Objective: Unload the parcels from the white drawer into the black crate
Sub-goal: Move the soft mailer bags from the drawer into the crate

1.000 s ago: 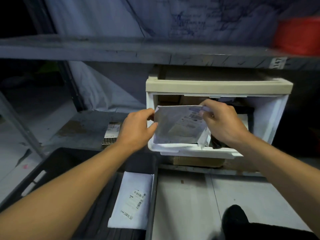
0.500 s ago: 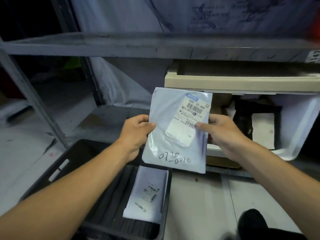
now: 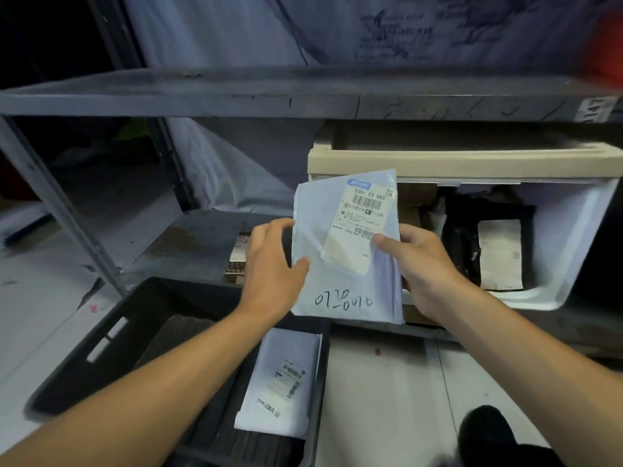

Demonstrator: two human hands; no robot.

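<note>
**White mailer held upright between drawer and crate**

A pale, flat plastic mailer parcel [image 3: 347,251] with a printed shipping label and handwritten digits near its lower edge stands upright in the air, gripped at both side edges. The left hand [image 3: 273,271] pinches its left edge, thumb on the front face and fingers curled behind. The right hand [image 3: 424,267] holds the right edge the same way, thumb pressed on the label.

Behind the parcel, the white plastic drawer [image 3: 573,237] stands pulled open under a cream frame on the grey metal shelf [image 3: 188,244]; a black bag with a pale label [image 3: 499,251] lies inside. Below the hands, the black plastic crate [image 3: 111,335] sits on the floor with a second white labelled mailer [image 3: 279,382] lying flat against its right wall.
</note>
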